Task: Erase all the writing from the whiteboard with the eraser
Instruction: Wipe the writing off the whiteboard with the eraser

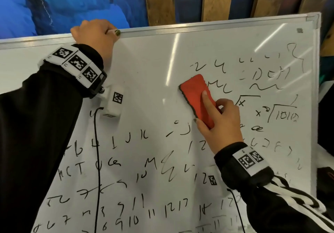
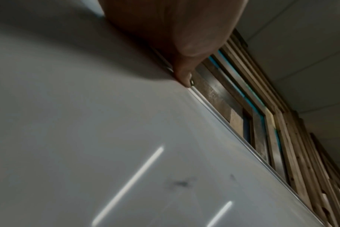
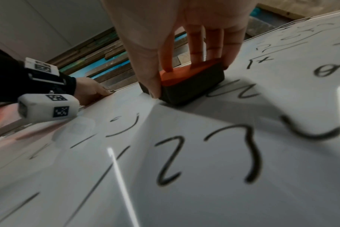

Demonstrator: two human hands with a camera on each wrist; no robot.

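The right hand (image 1: 219,122) is gripping the eraser (image 1: 197,98) and pressing it flat against the board (image 1: 144,66), a little right of the board's middle and nearer its top edge than its bottom; the index finger is lying straight along the red back, the thumb is pinching the left side, and the other fingers are curling over the right side, with the dark felt face touching the board. The left hand (image 1: 95,34) is gripping the board's top edge toward the left corner, thumb lying along the metal frame and fingers hooking over behind it, so they are hidden. The board's bottom and left edges are being cut off by the frame, and both sleeves are covering part of the writing (image 1: 126,187). Legible marks are reading "x²" beside "1010" near the right edge, and "9 10 11 12" along the bottom; strokes near the top right corner are looking smeared, possibly half wiped.
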